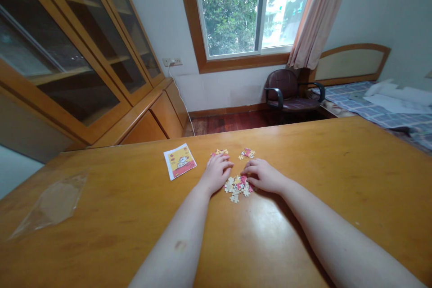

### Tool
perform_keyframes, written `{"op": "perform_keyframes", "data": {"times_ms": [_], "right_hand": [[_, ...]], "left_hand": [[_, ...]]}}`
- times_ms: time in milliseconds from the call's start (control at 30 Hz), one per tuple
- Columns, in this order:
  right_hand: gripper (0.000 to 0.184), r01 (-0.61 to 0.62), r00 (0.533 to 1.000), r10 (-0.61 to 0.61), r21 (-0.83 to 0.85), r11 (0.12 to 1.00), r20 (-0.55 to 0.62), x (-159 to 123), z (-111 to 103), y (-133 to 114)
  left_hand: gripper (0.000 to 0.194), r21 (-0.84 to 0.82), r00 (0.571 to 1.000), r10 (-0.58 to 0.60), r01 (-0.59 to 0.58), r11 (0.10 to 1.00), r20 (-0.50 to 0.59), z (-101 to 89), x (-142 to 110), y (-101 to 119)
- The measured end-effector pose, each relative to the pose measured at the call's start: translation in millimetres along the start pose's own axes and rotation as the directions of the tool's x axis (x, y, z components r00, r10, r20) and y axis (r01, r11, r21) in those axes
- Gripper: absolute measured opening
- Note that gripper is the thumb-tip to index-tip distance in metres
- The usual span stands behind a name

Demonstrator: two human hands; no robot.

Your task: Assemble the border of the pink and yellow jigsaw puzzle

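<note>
Small jigsaw puzzle pieces lie in three groups on the table. The biggest is a loose pile of puzzle pieces (pixel 235 187), pale, pink and yellow, between my forearms. My left hand (pixel 217 172) is open, fingers apart, on the pile's left; its fingertips reach a far-left group of pieces (pixel 222 151) and partly cover it. My right hand (pixel 266 175) rests at the near pile's right edge with bent fingers and a gap between thumb and forefinger; its fingertips are over pink pieces. No held piece is visible. Past it sits a small far-right group of pieces (pixel 248 153).
A picture card (pixel 180 162) with a white cartoon animal on yellow and pink lies left of my left hand. A clear plastic bag (pixel 56 200) is on the wooden table (pixel 135 216) at far left. Beyond the table stand a glass-door cabinet (pixel 101 119), an armchair (pixel 283 90) and a bed (pixel 357 99).
</note>
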State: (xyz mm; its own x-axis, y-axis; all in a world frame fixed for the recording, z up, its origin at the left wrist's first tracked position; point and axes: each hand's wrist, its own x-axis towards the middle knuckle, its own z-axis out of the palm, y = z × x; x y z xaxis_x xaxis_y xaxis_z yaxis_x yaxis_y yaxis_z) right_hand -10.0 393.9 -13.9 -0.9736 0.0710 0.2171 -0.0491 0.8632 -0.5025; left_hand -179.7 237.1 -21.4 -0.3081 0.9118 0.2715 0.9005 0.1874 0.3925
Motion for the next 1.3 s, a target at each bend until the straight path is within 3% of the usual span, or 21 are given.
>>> {"op": "perform_keyframes", "data": {"times_ms": [467,733,900,1133,1300], "right_hand": [[0.002,0.011,0.999,-0.009,0.040,0.999,-0.044,0,1,-2],[0.016,-0.026,0.993,0.034,0.078,0.997,-0.112,2,3,8],[0.018,-0.146,0.973,0.140,-0.021,0.989,-0.184,3,7,13],[0.014,-0.108,0.987,0.102,-0.039,0.993,-0.124,3,6,9],[0.018,-0.131,0.984,0.119,-0.084,0.988,-0.133,3,6,11]], "left_hand": [[0.022,-0.021,1.000,-0.001,0.000,1.000,-0.010,1.0,0,-1],[0.023,-0.030,1.000,-0.009,0.009,1.000,0.022,-0.1,0,0],[0.024,-0.032,0.998,0.000,0.002,0.999,0.056,-0.6,0,2],[0.028,-0.030,0.993,0.029,-0.026,0.999,0.117,-4.8,-2,8],[0.032,-0.075,0.963,0.078,-0.061,0.995,0.256,-9.6,-6,15]]}}
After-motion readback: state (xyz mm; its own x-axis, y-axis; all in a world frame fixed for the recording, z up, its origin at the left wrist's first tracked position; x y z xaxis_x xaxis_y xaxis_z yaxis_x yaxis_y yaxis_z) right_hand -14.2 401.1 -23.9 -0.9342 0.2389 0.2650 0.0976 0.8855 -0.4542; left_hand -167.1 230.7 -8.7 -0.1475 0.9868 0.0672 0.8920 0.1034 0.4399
